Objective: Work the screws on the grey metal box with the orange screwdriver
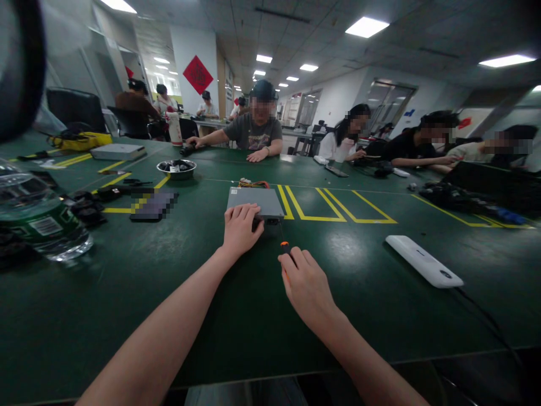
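Note:
A flat grey metal box (256, 201) lies on the green table (127, 293) in front of me, with coloured wires at its far edge. My left hand (239, 228) rests on the box's near left corner, fingers curled over its edge. My right hand (305, 286) is closed round a screwdriver (285, 247) with an orange and black handle. Its thin shaft points at the box's near right corner.
A white oblong device (424, 261) lies right of my hands, a plastic water bottle (38, 217) far left. A metal bowl (176, 167), a dark phone (154, 204) and black parts sit further back left. Yellow tape lines mark the table. Several people sit along the far side.

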### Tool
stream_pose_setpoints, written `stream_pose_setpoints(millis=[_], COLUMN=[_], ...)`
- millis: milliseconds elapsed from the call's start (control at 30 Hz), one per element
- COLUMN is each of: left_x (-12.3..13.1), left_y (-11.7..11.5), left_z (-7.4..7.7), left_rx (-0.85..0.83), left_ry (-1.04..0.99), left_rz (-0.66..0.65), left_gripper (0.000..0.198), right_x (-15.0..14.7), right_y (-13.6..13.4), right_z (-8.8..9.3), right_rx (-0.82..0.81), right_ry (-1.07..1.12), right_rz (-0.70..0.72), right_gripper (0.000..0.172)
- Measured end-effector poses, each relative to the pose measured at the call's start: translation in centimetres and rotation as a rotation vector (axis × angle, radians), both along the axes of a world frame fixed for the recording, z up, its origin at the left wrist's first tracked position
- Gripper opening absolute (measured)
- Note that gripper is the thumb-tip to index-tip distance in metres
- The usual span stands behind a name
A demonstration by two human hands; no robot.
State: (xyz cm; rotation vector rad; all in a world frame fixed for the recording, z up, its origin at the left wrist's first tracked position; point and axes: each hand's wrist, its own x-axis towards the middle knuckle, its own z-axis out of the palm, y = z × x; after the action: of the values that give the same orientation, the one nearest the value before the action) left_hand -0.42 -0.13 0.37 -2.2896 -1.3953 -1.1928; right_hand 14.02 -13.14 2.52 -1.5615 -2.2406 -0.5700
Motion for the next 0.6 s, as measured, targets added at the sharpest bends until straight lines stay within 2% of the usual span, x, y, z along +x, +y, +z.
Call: stream_pose_setpoints(millis=[67, 167, 267, 367, 467, 533, 600], left_x=[0.1, 0.1, 0.0, 0.0, -0.1, 0.0, 0.0], left_y=[0.0, 0.0, -0.1, -0.1, -0.1, -0.1, -0.1], left_z=[0.0, 0.1, 0.1, 0.1, 0.1, 0.2, 0.2], left_rx=[-0.002, -0.002, -0.002, -0.003, -0.002, 0.003, 0.006], left_ry=[-0.003, 0.0, 0.003, 0.003, -0.001, -0.002, -0.002], left_rz=[0.006, 0.003, 0.003, 0.002, -0.006, -0.009, -0.006], left_gripper=[0.027, 0.026, 0.026, 0.026, 0.027, 0.026, 0.025], right_x=[0.1, 0.5, 1.2, 1.9, 2.5, 2.7, 2.8], right_y=[0.1, 0.2, 0.2, 0.2, 0.5, 0.6, 0.6], right_z=[0.0, 0.3, 0.8, 1.3, 1.5, 1.5, 1.4], right_rx=[-0.022, -0.019, -0.079, -0.026, 0.031, 0.036, 0.021], right_ry=[0.088, 0.294, 0.408, 0.33, 0.109, 0.027, 0.055], right_rz=[0.007, -0.053, -0.145, -0.041, 0.072, 0.084, 0.059], right_gripper=[0.015, 0.033, 0.029, 0.016, 0.021, 0.023, 0.021])
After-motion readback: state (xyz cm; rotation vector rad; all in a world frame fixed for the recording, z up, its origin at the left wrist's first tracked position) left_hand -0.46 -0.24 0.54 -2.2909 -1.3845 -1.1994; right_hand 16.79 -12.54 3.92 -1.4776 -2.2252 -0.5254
